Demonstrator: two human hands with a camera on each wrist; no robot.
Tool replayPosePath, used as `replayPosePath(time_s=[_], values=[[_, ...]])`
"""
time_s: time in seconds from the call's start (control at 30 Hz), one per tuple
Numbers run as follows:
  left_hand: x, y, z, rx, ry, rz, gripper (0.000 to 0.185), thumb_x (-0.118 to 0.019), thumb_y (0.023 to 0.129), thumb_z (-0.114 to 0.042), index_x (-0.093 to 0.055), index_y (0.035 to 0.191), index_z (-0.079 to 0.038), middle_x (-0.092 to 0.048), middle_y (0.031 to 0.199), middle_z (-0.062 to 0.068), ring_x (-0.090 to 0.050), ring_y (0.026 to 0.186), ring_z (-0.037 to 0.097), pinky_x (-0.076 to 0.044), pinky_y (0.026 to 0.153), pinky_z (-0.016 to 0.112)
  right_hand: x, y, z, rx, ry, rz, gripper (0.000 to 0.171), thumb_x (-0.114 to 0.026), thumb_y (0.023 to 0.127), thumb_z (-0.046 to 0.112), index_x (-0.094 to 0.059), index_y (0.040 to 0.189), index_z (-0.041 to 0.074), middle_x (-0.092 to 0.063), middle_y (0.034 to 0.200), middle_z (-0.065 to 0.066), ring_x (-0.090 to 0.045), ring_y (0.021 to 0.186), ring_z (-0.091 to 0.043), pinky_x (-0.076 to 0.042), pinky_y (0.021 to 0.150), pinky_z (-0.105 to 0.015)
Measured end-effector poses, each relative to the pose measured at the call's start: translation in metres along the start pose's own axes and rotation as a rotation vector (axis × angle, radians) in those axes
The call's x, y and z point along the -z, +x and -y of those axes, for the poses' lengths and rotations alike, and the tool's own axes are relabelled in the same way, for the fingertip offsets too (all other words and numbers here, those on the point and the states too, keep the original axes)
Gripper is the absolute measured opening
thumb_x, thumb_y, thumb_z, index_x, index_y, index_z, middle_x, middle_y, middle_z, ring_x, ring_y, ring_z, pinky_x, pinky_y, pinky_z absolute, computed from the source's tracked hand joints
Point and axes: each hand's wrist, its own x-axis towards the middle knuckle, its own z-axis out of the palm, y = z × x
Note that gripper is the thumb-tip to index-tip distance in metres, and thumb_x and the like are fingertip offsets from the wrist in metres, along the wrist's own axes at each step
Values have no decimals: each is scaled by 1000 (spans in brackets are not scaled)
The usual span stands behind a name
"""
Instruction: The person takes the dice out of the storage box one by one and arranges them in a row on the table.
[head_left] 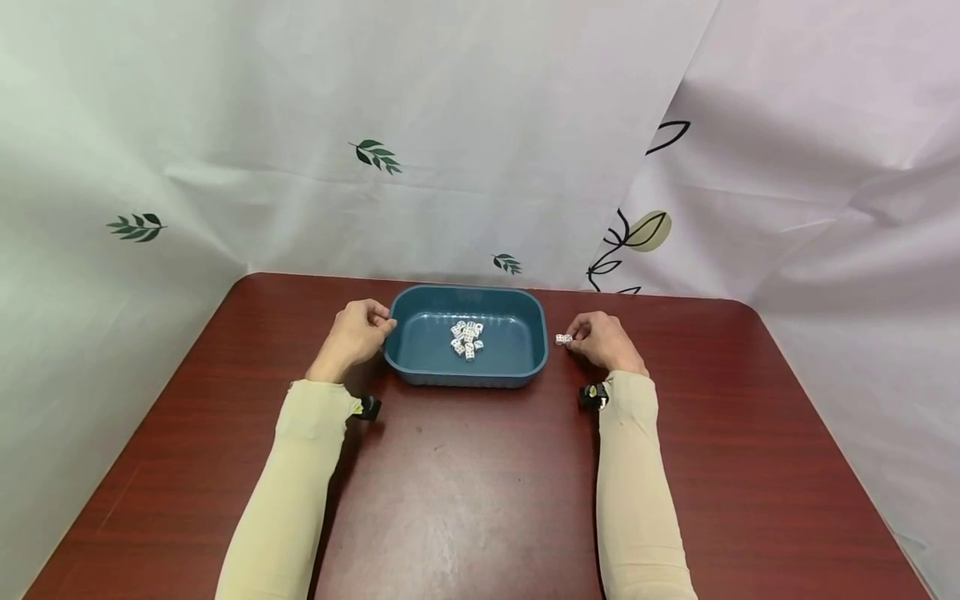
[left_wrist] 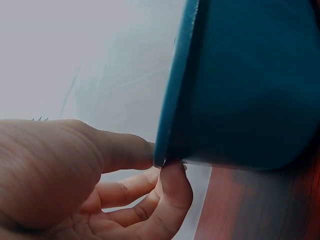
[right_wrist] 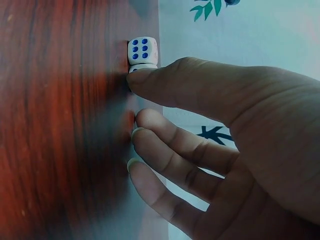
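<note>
My left hand (head_left: 358,332) is at the left end of a blue rectangular tray (head_left: 465,379). Thumb and index finger pinch its rim (left_wrist: 170,100), as the left wrist view shows up close. Inside the tray lies a small heap of white dice (head_left: 468,335). Right of the tray, two dice sit side by side on the table. My right hand (head_left: 602,340) pinches the nearer die (right_wrist: 136,67), which the thumb partly covers. The other die (right_wrist: 143,50) shows six blue pips. Three fingers of this hand are bent with tips close to the tabletop.
The dark red wooden table (head_left: 450,483) has rounded far corners. White cloth (head_left: 465,167) with leaf prints hangs behind it and at both sides. A small black device is strapped to each wrist.
</note>
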Motion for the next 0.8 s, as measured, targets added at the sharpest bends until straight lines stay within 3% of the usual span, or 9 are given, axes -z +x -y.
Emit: replayPosePath(time_s=[0.43, 0.8], values=[[0, 0, 1, 4, -1, 7, 28, -58, 104, -17, -59, 122, 5, -62, 102, 18, -65, 78, 23, -56, 74, 31, 1, -1, 1, 5, -4, 6, 9, -73, 90, 6, -75, 98, 7, -70, 86, -10, -60, 75, -20, -48, 65, -27], [1, 1, 1, -2, -9, 8, 28, -58, 104, -18, -59, 121, 5, -62, 102, 18, -65, 79, 24, -56, 73, 31, 13, -8, 13, 8, 2, -23, 19, -72, 90, 5, -72, 109, 5, -69, 97, -14, -62, 87, -26, -52, 76, -35]])
